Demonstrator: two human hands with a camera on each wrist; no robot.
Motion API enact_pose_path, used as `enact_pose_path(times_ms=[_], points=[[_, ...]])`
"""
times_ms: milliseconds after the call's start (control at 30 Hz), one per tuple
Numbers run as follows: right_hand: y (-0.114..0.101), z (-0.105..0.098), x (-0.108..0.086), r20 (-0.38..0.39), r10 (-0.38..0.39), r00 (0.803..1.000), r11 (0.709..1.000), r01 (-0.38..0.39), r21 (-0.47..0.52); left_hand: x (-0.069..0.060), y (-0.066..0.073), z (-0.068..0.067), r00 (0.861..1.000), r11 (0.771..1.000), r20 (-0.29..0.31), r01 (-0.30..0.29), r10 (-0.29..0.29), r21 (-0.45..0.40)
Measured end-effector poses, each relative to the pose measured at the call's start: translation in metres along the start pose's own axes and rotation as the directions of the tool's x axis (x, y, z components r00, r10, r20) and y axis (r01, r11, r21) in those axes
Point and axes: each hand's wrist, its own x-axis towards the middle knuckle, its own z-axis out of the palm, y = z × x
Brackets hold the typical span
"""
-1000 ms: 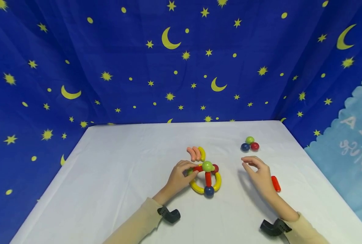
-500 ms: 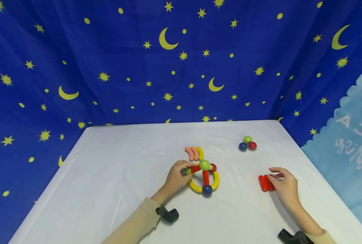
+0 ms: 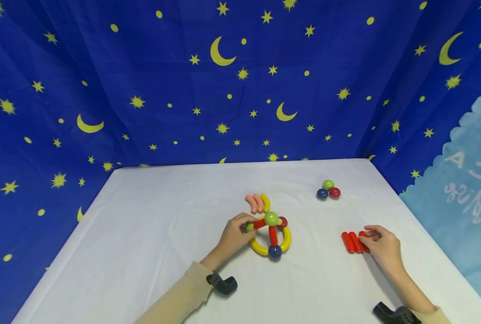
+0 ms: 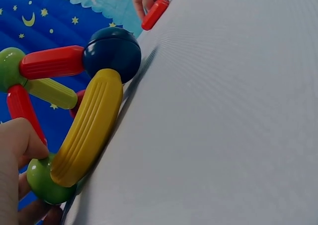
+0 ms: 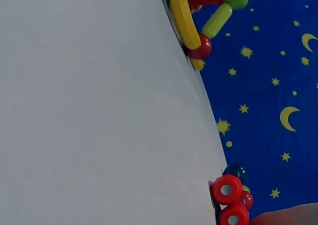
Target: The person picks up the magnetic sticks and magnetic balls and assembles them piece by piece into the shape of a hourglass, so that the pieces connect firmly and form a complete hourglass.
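A magnetic building frame stands mid-table: a ring of curved yellow rods (image 3: 259, 248) with a blue ball (image 3: 275, 252), a red ball (image 3: 282, 222) and a green ball (image 4: 45, 178). Straight red rods (image 3: 273, 236) and a lime rod (image 4: 51, 93) rise to a light green ball (image 3: 271, 218) on top. My left hand (image 3: 233, 235) grips the ring's green ball, fingers partly hidden behind it. My right hand (image 3: 383, 246) pinches a loose red rod (image 3: 363, 238) between thumb and fingers. Two more red rods (image 3: 351, 242) lie side by side just left of it.
Two pink curved rods (image 3: 254, 204) and a yellow one (image 3: 266, 203) lie behind the frame. At the back right sit loose green (image 3: 328, 184), blue (image 3: 322, 194) and red balls (image 3: 334, 193). A starry blue cloth (image 3: 175, 81) hangs behind the white table (image 3: 163, 216).
My right hand has moved right and down onto the red rods, and its fingers now pinch the rightmost, slightly apart from the other two. The left hand keeps its hold on the frame.
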Motion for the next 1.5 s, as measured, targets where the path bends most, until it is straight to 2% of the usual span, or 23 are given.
enact_pose_path(times_ms=[200, 400, 533, 667, 800, 933, 1200, 1300, 1400, 1500], points=[[-0.009, 0.004, 0.007, -0.045, -0.004, 0.999, 0.998, 0.007, 0.067, -0.001, -0.003, -0.001, 0.999, 0.998, 0.04, -0.004, 0.006, -0.058], [-0.042, 0.011, 0.02, -0.105, -0.031, 0.994, 0.975, 0.053, 0.216, -0.002, -0.002, -0.003, 0.998, 0.998, 0.066, 0.019, -0.016, -0.058], [-0.075, 0.02, 0.026, -0.088, -0.073, 0.993, 0.924, 0.101, 0.369, -0.002, -0.001, -0.004, 0.996, 0.998, 0.085, 0.03, -0.025, -0.058], [-0.111, 0.032, 0.027, -0.054, -0.17, 0.984, 0.839, 0.173, 0.516, -0.002, 0.0, -0.004, 0.996, 0.998, 0.09, 0.017, -0.011, -0.065], [-0.142, 0.046, 0.027, -0.019, -0.283, 0.959, 0.756, 0.235, 0.611, -0.001, 0.001, -0.004, 0.996, 0.997, 0.092, -0.001, 0.008, -0.077], [-0.166, 0.059, 0.026, 0.025, -0.371, 0.928, 0.703, 0.263, 0.661, -0.001, 0.0, -0.003, 0.995, 0.997, 0.098, -0.002, 0.009, -0.071], [-0.185, 0.079, 0.024, 0.084, -0.504, 0.86, 0.661, 0.321, 0.679, 0.0, 0.001, -0.001, 0.994, 0.999, 0.112, 0.025, -0.02, -0.045], [-0.186, 0.082, 0.023, 0.112, -0.526, 0.843, 0.662, 0.323, 0.676, 0.0, 0.002, 0.0, 0.993, 0.998, 0.109, 0.043, -0.039, -0.039], [-0.186, 0.084, 0.022, 0.127, -0.539, 0.833, 0.662, 0.325, 0.675, 0.0, 0.002, 0.0, 0.995, 0.999, 0.098, 0.036, -0.033, -0.026], [-0.186, 0.086, 0.022, 0.117, -0.555, 0.823, 0.649, 0.341, 0.681, 0.0, 0.002, -0.001, 0.996, 0.999, 0.079, 0.032, -0.031, -0.015]])
